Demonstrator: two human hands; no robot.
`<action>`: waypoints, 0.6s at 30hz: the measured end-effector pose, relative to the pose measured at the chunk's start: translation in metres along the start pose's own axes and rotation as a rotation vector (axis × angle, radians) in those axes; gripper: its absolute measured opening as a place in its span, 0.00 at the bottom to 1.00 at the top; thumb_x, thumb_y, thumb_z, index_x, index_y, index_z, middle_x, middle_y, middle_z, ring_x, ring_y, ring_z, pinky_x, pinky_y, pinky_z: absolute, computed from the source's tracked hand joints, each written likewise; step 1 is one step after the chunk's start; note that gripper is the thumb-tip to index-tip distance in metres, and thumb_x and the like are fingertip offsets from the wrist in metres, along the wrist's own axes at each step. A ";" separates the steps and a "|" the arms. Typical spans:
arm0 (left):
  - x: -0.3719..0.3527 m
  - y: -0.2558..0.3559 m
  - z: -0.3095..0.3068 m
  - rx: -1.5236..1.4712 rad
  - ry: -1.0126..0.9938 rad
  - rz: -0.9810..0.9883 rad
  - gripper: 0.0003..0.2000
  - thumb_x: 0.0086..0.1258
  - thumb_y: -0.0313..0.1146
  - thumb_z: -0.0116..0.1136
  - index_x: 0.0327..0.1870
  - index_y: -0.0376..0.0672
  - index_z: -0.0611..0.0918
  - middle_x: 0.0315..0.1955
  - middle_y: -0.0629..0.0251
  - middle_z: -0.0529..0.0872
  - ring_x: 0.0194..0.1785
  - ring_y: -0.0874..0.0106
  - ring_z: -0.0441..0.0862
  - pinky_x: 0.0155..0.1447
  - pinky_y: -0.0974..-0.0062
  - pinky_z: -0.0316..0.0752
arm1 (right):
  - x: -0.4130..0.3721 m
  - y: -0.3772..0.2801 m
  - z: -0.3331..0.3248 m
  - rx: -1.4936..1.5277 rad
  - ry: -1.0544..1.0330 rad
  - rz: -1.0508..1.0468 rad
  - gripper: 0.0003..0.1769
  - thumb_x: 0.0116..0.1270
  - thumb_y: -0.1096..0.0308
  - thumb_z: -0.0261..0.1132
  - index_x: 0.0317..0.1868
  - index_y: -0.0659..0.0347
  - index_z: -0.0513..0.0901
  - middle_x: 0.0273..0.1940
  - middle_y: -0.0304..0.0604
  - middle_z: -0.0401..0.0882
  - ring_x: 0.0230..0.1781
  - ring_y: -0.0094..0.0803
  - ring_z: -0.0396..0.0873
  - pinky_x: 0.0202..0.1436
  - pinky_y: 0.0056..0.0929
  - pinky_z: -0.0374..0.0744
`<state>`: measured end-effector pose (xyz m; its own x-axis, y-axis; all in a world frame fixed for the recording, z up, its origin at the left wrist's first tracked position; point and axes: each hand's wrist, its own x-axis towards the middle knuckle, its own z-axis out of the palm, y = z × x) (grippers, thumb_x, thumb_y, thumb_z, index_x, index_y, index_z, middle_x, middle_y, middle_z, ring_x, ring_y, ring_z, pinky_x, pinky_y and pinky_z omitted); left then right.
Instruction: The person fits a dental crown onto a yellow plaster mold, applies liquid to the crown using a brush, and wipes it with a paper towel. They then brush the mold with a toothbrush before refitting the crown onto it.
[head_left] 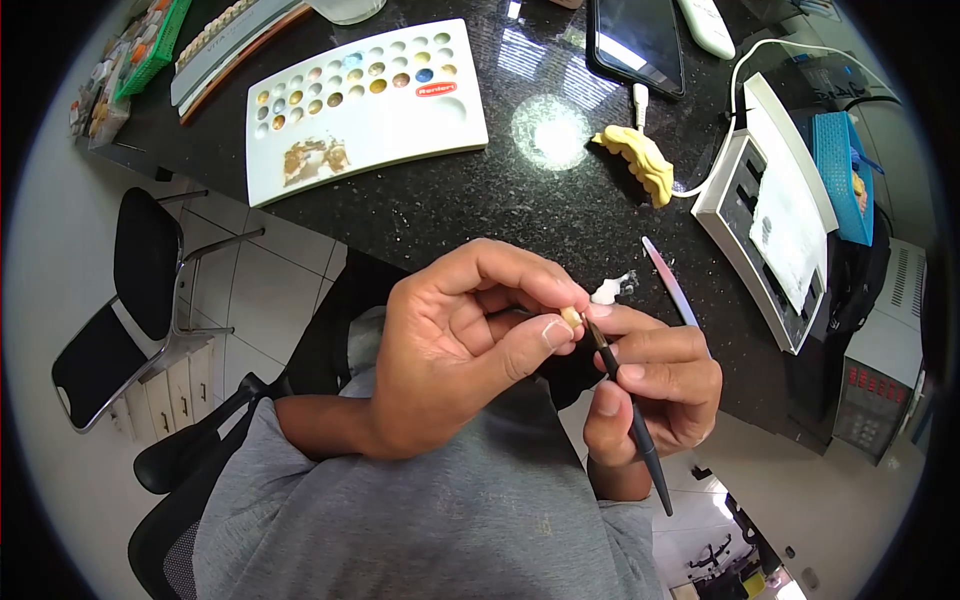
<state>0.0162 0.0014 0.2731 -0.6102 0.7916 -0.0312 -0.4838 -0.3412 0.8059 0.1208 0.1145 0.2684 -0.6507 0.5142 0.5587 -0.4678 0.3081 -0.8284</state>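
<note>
My left hand (455, 345) pinches a small cream tooth piece (571, 317) between thumb and fingertips, held above my lap near the edge of the black countertop (450, 200). My right hand (655, 385) grips a thin dark brush (630, 415) like a pen. The brush tip touches the tooth piece. Both hands are close together, fingers nearly meeting.
A white mixing palette (365, 105) with colour wells lies at the back left. A yellow dental cast (640, 158), a phone (638, 40), a white device (770, 215), a slim tool (670, 285) and a white blob (610, 290) sit on the countertop. A black chair (130, 300) stands left.
</note>
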 end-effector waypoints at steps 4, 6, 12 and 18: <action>0.000 0.000 0.000 -0.005 -0.001 0.003 0.07 0.65 0.18 0.54 0.42 0.35 0.74 0.41 0.54 0.78 0.40 0.76 0.80 0.46 0.80 0.79 | 0.000 0.002 0.000 0.020 0.005 -0.020 0.14 0.47 0.85 0.65 0.36 0.70 0.74 0.31 0.53 0.76 0.41 0.51 0.83 0.41 0.34 0.86; 0.000 0.000 0.000 0.004 -0.001 0.004 0.07 0.65 0.18 0.54 0.42 0.35 0.74 0.41 0.53 0.78 0.41 0.76 0.80 0.46 0.80 0.79 | 0.000 0.002 0.000 0.020 0.004 -0.021 0.14 0.46 0.85 0.65 0.35 0.70 0.74 0.31 0.53 0.76 0.41 0.51 0.83 0.41 0.34 0.86; 0.000 -0.001 -0.001 0.002 -0.007 0.008 0.07 0.65 0.19 0.54 0.43 0.34 0.73 0.41 0.53 0.78 0.41 0.75 0.80 0.47 0.80 0.79 | 0.000 0.003 0.000 0.023 -0.003 -0.038 0.15 0.44 0.85 0.66 0.36 0.70 0.75 0.32 0.52 0.75 0.40 0.50 0.83 0.42 0.35 0.86; 0.000 0.000 0.000 -0.009 -0.004 0.006 0.08 0.65 0.18 0.55 0.43 0.34 0.74 0.41 0.53 0.78 0.42 0.75 0.80 0.47 0.80 0.79 | 0.000 0.003 0.000 0.018 -0.011 -0.052 0.16 0.44 0.85 0.66 0.36 0.70 0.76 0.32 0.53 0.76 0.41 0.50 0.83 0.43 0.35 0.86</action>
<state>0.0164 0.0013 0.2730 -0.6106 0.7915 -0.0244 -0.4858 -0.3501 0.8009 0.1190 0.1156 0.2657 -0.6315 0.4890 0.6018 -0.5121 0.3198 -0.7972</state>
